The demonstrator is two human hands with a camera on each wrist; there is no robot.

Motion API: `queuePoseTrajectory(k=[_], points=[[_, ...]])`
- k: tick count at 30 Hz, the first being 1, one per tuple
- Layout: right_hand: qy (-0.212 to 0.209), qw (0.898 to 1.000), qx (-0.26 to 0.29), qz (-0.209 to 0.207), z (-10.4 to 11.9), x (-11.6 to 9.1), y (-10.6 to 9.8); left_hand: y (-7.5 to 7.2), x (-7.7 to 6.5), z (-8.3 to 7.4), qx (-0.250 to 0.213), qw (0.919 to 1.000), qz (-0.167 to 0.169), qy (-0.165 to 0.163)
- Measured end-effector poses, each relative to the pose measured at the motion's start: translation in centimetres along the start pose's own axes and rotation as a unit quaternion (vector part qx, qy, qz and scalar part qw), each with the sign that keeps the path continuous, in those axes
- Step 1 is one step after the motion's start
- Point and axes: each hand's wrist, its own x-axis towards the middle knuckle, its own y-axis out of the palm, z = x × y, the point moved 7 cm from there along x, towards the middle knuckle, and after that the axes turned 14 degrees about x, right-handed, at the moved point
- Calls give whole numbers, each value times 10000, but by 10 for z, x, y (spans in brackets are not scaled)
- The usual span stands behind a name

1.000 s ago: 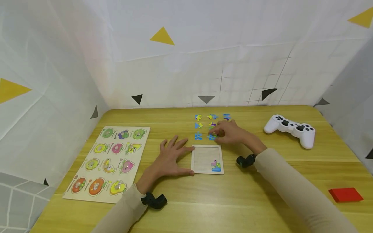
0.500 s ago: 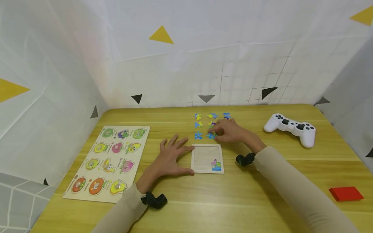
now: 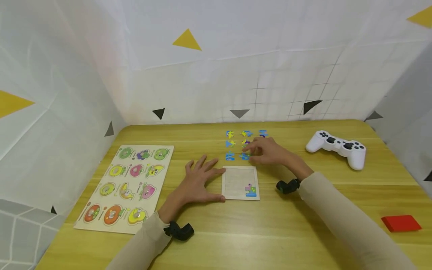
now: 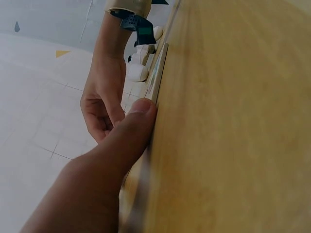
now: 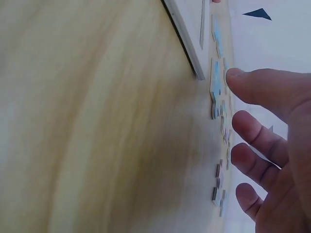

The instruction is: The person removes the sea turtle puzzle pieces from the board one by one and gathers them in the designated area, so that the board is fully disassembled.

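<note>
My left hand point(image 3: 198, 184) lies spread on the wood table, its thumb and index fingertips touching the left edge of a pale square puzzle frame point(image 3: 224, 183). Inside that frame, at the lower right corner, sits a jigsaw piece point(image 3: 250, 191) in pink, green and blue. My right hand point(image 3: 268, 151) hovers with bent fingers over a blue and green jigsaw piece point(image 3: 245, 156) that lies flat behind the frame. In the right wrist view, the thumb point(image 5: 252, 87) and the visible fingertips are apart with nothing seen between them; the index fingertip is hard to make out.
Several more loose jigsaw pieces point(image 3: 230, 144) lie in rows behind the frame. A fruit puzzle board point(image 3: 152, 202) lies at left. To the right are a white game controller point(image 3: 337, 147) and a red block point(image 3: 401, 223). White cloth point(image 3: 216, 86) walls the table's back.
My right hand has drawn slightly away to the right, its fingers a little wider apart. The blue and green piece near it has shifted slightly. My left hand stays in place.
</note>
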Motion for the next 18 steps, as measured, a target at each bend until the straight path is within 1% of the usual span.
queuePoseTrajectory(k=[6,11,13,16,18], points=[[-56,9996,276,-53,9,-11,-2,-3,0,-1,-33,10000,-12,21],[-175,9983,547,-56,21,-22,1,-3,0,0,8,10000,14,12],[-94,9983,573,-25,22,-26,4,-2,0,0,-22,10000,25,6],[137,9978,643,13,22,-32,8,-2,0,-1,-80,10000,27,0],[186,9978,638,18,23,-37,11,-2,0,-1,-97,10000,22,-1]])
